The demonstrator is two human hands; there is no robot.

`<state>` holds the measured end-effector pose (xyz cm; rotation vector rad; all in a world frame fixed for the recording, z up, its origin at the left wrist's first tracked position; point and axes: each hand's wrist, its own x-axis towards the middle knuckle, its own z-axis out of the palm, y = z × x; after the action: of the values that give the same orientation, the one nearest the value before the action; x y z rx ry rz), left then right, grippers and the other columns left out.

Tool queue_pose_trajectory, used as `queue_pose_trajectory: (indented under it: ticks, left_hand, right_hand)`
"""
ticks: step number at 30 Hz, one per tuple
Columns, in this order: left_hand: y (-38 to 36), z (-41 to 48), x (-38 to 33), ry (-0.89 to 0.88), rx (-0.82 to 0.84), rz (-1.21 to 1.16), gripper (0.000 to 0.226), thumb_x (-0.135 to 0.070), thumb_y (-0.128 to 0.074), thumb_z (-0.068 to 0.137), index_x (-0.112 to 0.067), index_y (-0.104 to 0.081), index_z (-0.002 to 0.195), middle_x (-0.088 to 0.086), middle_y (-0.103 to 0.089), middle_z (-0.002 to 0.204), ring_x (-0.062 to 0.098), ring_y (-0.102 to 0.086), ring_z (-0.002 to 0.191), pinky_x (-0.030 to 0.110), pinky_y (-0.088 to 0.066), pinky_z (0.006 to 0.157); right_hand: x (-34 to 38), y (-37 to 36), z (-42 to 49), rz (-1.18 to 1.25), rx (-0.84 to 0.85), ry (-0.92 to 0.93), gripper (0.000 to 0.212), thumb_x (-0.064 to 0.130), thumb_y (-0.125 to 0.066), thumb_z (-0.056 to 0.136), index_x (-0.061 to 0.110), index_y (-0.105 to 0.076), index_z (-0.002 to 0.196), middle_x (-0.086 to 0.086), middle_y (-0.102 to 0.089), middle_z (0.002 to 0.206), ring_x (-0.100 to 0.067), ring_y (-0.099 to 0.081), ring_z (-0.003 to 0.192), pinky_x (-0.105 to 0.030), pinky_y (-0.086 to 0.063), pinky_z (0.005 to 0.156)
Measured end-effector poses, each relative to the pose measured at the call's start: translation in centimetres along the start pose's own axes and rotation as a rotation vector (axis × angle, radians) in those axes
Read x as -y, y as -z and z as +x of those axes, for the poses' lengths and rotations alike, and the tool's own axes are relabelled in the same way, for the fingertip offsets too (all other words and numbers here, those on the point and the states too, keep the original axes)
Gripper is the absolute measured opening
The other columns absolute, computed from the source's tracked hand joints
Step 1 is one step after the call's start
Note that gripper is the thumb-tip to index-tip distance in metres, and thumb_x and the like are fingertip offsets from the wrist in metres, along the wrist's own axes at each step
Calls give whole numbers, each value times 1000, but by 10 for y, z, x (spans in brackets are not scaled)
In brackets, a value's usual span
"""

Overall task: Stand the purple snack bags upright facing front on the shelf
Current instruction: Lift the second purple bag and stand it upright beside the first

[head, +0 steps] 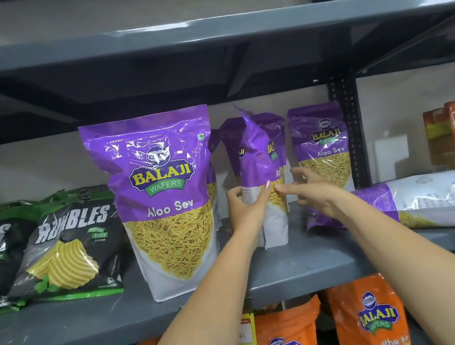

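both hands work mid-frame: left hand [247, 202] grips an upright bag [262, 172] turned edge-on, right hand [312, 188] open beside it. right of them, another bag [433, 199] lies flat, long axis sideways.

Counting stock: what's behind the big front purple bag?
Behind the big front purple bag, the edge of another purple bag peeks out at its right. Anything further back is covered.

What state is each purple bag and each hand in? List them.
Front purple bag: upright, facing front.
Middle purple bag: upright, turned sideways, held.
Back purple bag: upright, facing front.
Right purple bag: lying flat.
Left hand: gripping middle bag.
Right hand: open.
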<state>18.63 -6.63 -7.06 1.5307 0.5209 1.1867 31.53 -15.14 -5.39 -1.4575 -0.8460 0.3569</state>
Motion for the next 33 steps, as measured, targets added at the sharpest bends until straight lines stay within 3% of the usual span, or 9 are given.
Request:
queue_pose_trajectory:
  ticks: [3, 5, 7, 9, 14, 18, 21, 27, 33]
  left_hand:
    - [9, 6, 4, -37, 71, -62, 25, -33, -66, 88, -16, -55, 102, 0, -61, 93, 10, -57, 81, 23, -46, 71]
    - [14, 12, 8, -20, 101, -90, 17, -31, -59, 94, -15, -60, 101, 4, -64, 98, 16, -58, 90, 25, -46, 76]
    - [16, 17, 9, 14, 109, -124, 23, -28, -53, 97, -11, -63, 108, 10, -67, 111, 23, -61, 104, 31, -48, 91]
    - [11, 18, 7, 48, 37, -86, 38, -30, -47, 99, -5, -57, 125, 17, -62, 128, 31, -57, 121, 41, -43, 107]
    - [-5, 12, -5, 117, -220, -50, 49, -33, -31, 103, 1, -44, 135, 21, -53, 139, 36, -51, 128, 38, -38, 105]
    - [-7, 12, -4, 162, -236, 32, 53, -39, -28, 102, 2, -47, 131, 24, -55, 136, 39, -52, 125, 40, -39, 101]
    - [-4, 11, -2, 154, -209, 60, 56, -42, -27, 102, -1, -46, 134, 21, -53, 139, 37, -50, 127, 40, -39, 102]
    - [3, 3, -7, 146, -172, 111, 58, -42, -27, 102, 0, -42, 138, 21, -47, 146, 36, -46, 133, 37, -36, 104]
    - [11, -19, -7, 75, -165, 103, 56, -45, -29, 101, -2, -47, 132, 21, -54, 138, 35, -51, 126, 30, -35, 86]
  right_hand:
    - [-7, 2, 6, 94, 77, -10, 111, 63, -79, 62, 24, -29, 153, 2, -41, 130, -12, -42, 115, -37, -34, 102]
    - [-8, 1, 8, 155, 115, -5, 96, 80, -64, 61, 30, -48, 142, 4, -55, 122, -12, -47, 110, -41, -33, 106]
    - [-11, 0, 15, 189, 182, 5, 56, 80, -51, 72, 38, -75, 100, 12, -70, 82, -7, -61, 83, -33, -43, 88]
    - [-10, -3, 14, 178, 195, -5, 45, 72, -58, 77, 31, -76, 76, 13, -67, 57, -1, -59, 54, -24, -41, 65]
    - [-7, -10, 3, 72, 131, 13, 44, 53, -77, 70, 21, -70, 100, 11, -79, 91, -8, -70, 89, -26, -47, 78]
    - [-6, -9, -1, 54, 154, 0, 39, 49, -75, 77, 21, -70, 104, 7, -79, 102, -14, -70, 104, -33, -48, 98]
    - [-5, -10, -6, 32, 111, 15, 60, 53, -75, 75, 17, -63, 121, -3, -72, 122, -20, -66, 114, -38, -45, 105]
    - [0, -10, -21, 20, 102, 44, 67, 66, -76, 58, 24, -61, 110, -1, -70, 123, -15, -66, 110, -29, -51, 89]
    - [1, -3, -43, -65, 99, 95, 89, 73, -70, 58, 17, -56, 127, -5, -68, 126, -21, -67, 105, -45, -53, 93]
